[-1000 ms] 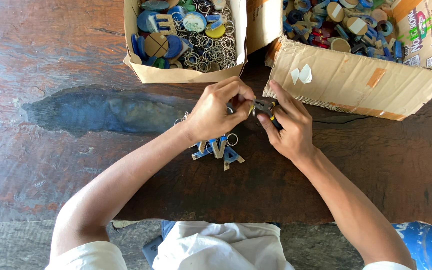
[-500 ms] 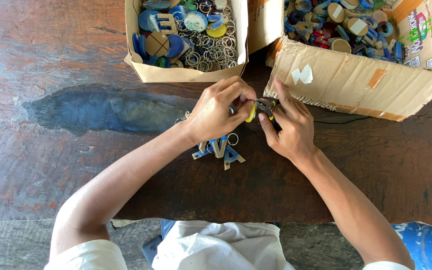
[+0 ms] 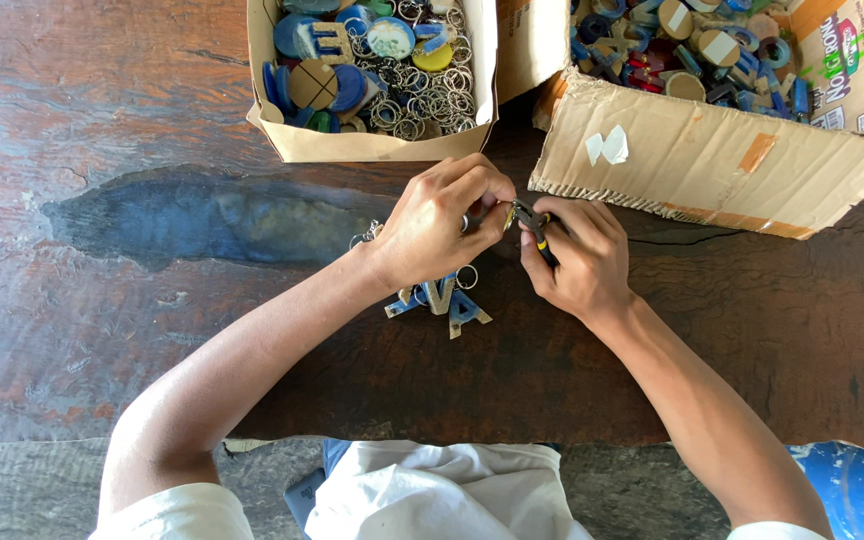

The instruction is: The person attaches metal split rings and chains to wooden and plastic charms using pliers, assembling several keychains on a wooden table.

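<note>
Pliers [image 3: 535, 228] gripped in right hand [image 3: 574, 258], tips meeting small ring [image 3: 505, 212] pinched by left hand [image 3: 439, 222], above table [image 3: 102, 300].

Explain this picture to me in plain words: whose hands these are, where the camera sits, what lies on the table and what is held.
The camera sits on a person's head and looks down at their own bare hands over a dark wooden table. The left hand pinches a small metal piece, too small to identify. The right hand grips small pliers with yellow and black handles, the tip meeting that piece. Under the hands lie wooden letter shapes with rings. Behind stand two cardboard boxes: the left box holds metal rings and coloured discs, the right box holds more coloured pieces.
</note>
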